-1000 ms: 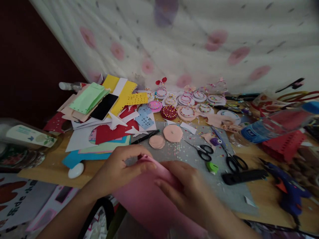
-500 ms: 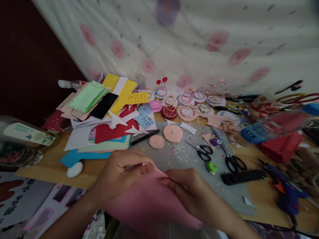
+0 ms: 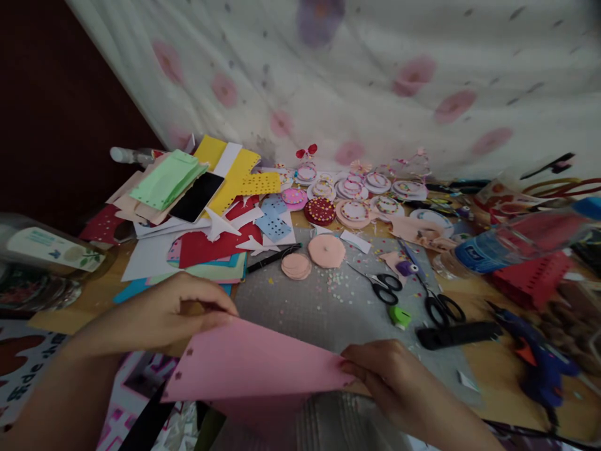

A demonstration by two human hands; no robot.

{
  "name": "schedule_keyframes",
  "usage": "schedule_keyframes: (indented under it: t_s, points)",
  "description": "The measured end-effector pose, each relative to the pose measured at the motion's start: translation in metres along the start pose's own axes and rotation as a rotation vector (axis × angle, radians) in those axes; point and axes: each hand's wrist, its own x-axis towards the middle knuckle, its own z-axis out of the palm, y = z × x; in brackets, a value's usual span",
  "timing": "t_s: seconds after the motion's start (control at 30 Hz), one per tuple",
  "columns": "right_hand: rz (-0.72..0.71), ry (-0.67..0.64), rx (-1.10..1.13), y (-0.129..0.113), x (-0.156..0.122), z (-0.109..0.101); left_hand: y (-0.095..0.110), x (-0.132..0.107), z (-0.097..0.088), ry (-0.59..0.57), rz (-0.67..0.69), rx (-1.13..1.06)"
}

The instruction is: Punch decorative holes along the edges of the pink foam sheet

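Observation:
A sheet of pink paper (image 3: pixel 263 363) with small holes punched along its edges is stretched between my hands, in front of the table's near edge. My left hand (image 3: pixel 188 310) pinches its upper left corner. At the right end, my right hand (image 3: pixel 380 369) grips the sheet between thumb and fingers. Beyond the paper, a grey mat (image 3: pixel 282 307) carries peach paper discs (image 3: pixel 326 250), a black pen (image 3: pixel 272 258) and black-handled scissors (image 3: pixel 385 288). The lower part of the sheet hangs in shadow.
Coloured papers and a phone (image 3: pixel 197 197) are piled at the left, near a bottle (image 3: pixel 56 247). Several bead-trimmed discs (image 3: pixel 320 211) line the back. On the right are a second pair of scissors (image 3: pixel 441 307), a blue glue gun (image 3: pixel 539 363) and a tilted water bottle (image 3: pixel 516 241).
My hands have moved apart, the left one leftward and the right one rightward and down. The pink paper is now spread wide between them, showing its punched edge.

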Motion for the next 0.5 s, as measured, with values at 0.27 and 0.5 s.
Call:
schedule_keyframes:
  t_s: [0.27, 0.5]
  points:
    - [-0.124, 0.003, -0.287, -0.028, 0.017, -0.018, 0.068, 0.025, 0.015, -0.197, 0.258, 0.382]
    - [-0.266, 0.048, -0.219, -0.035, 0.021, -0.015, 0.069, 0.032, 0.041, -0.194, 0.216, 0.299]
